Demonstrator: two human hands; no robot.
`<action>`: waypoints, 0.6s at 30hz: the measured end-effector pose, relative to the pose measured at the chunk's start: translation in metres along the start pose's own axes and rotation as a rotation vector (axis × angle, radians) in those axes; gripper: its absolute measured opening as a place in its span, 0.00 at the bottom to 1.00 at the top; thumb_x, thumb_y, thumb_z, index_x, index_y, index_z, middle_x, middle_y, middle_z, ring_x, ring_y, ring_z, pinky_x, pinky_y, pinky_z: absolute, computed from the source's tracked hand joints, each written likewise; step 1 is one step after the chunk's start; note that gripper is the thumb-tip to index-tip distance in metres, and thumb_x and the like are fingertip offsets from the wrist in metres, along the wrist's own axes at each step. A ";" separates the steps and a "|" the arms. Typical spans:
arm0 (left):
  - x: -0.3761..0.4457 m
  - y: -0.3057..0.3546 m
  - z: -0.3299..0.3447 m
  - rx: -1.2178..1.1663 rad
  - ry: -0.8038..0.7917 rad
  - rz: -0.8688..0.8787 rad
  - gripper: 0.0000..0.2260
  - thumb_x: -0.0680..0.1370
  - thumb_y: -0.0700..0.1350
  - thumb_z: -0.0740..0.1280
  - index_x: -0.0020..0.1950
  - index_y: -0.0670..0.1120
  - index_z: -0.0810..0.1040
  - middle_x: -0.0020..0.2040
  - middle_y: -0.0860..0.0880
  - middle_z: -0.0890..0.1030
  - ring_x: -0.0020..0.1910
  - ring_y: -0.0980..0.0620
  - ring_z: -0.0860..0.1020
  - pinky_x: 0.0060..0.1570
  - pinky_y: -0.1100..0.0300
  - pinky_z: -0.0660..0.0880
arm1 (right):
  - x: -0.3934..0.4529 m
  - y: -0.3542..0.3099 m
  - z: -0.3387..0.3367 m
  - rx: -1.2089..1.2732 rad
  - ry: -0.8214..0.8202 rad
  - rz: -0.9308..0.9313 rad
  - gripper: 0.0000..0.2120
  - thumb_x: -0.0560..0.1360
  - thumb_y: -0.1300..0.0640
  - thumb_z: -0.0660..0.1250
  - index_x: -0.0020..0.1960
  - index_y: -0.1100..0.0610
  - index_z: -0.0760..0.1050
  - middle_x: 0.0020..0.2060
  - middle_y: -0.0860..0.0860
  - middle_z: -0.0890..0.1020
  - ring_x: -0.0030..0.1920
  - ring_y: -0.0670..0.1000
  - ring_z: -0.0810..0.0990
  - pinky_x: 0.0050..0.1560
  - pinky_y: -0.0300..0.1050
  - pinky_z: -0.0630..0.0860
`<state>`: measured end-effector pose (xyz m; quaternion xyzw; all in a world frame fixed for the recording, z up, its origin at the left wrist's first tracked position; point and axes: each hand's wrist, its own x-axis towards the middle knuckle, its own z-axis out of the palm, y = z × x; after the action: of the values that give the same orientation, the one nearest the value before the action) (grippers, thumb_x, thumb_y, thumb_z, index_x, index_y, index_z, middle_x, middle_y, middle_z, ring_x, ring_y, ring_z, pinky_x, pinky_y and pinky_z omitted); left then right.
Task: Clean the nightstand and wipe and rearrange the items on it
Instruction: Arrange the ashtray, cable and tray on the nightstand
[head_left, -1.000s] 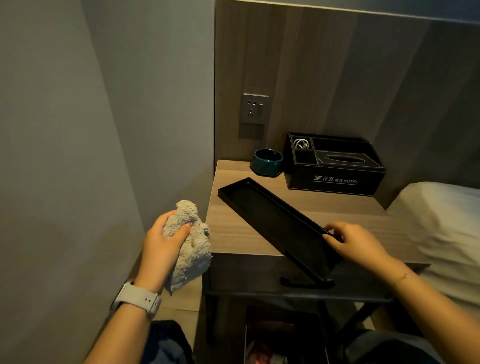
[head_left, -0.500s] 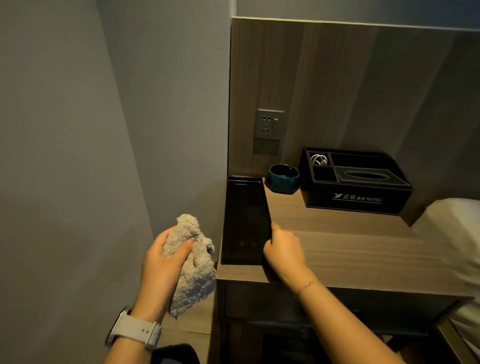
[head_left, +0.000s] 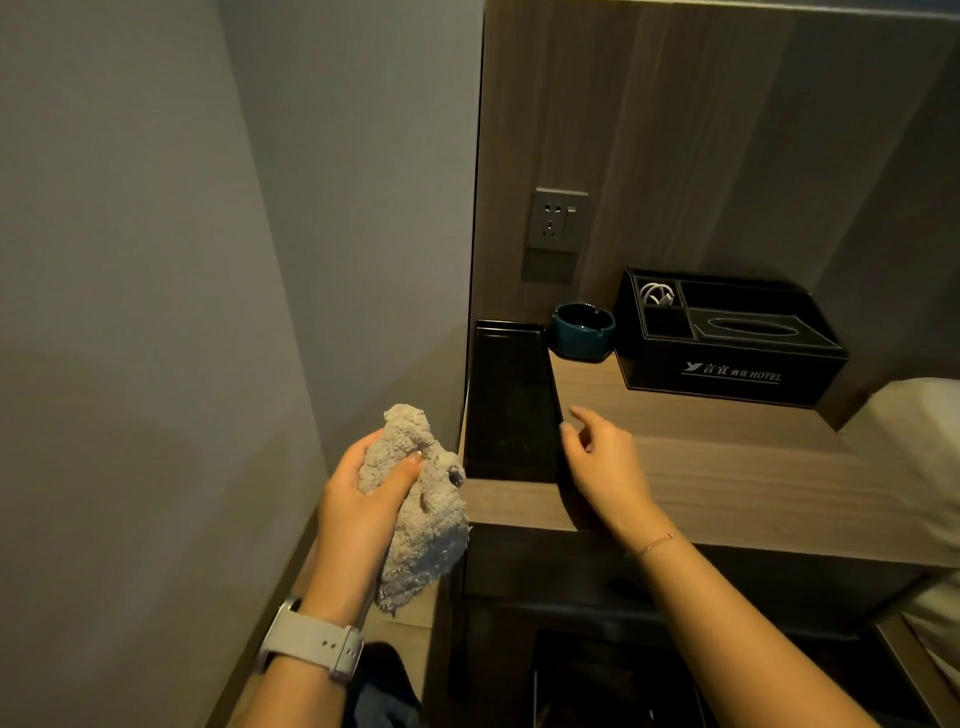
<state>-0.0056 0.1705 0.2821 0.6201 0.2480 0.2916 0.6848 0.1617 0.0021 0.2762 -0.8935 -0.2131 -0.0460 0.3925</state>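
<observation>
Head view. The nightstand (head_left: 701, 467) carries three items: one long black tray (head_left: 511, 405), one dark teal ashtray (head_left: 581, 331) and one black tissue-box organiser (head_left: 727, 338). The tray lies flat along the left edge of the top, its far end at the back left corner and its near end short of the front edge, a placement that leaves the middle of the top bare for wiping. The ashtray stands at the back edge, just beside the tray's far right corner; the organiser stands to its right along the back edge, and whether the two touch cannot be told in the dim light. One coiled white cable (head_left: 657, 296) sits in the organiser's back left compartment.

The right hand (head_left: 602, 462) rests over the bare top just beside the tray's right rim, fingers loosely spread and gripping nothing; a fingertip may touch the rim. The left hand (head_left: 363, 499) is held off the front left corner, fingers and thumb pressed around one bunched grey cloth (head_left: 421, 509), kept ready, it seems, for the wiping step. One wall socket (head_left: 558, 221) sits above the ashtray.
</observation>
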 end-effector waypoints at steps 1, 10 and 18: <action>-0.009 0.000 0.002 -0.003 -0.001 0.002 0.14 0.75 0.46 0.70 0.60 0.54 0.77 0.52 0.54 0.83 0.49 0.57 0.82 0.48 0.56 0.79 | -0.017 0.003 -0.011 0.059 0.056 -0.058 0.16 0.80 0.56 0.60 0.67 0.54 0.72 0.51 0.50 0.80 0.45 0.43 0.78 0.49 0.43 0.78; -0.093 -0.032 0.034 -0.061 -0.084 -0.127 0.13 0.75 0.44 0.70 0.57 0.55 0.77 0.48 0.56 0.84 0.46 0.59 0.82 0.42 0.63 0.78 | -0.150 0.114 -0.035 -0.219 0.047 -0.092 0.10 0.74 0.58 0.70 0.56 0.52 0.79 0.48 0.42 0.77 0.54 0.44 0.75 0.52 0.34 0.70; -0.138 -0.047 0.053 -0.013 -0.149 -0.186 0.12 0.75 0.43 0.70 0.55 0.57 0.78 0.48 0.55 0.84 0.48 0.56 0.83 0.46 0.57 0.79 | -0.131 0.144 -0.002 -0.332 0.026 -0.069 0.10 0.79 0.49 0.62 0.50 0.51 0.81 0.41 0.46 0.81 0.46 0.50 0.78 0.53 0.43 0.64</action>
<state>-0.0614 0.0329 0.2381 0.6097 0.2510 0.1815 0.7296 0.1037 -0.1308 0.1468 -0.9376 -0.2278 -0.1056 0.2407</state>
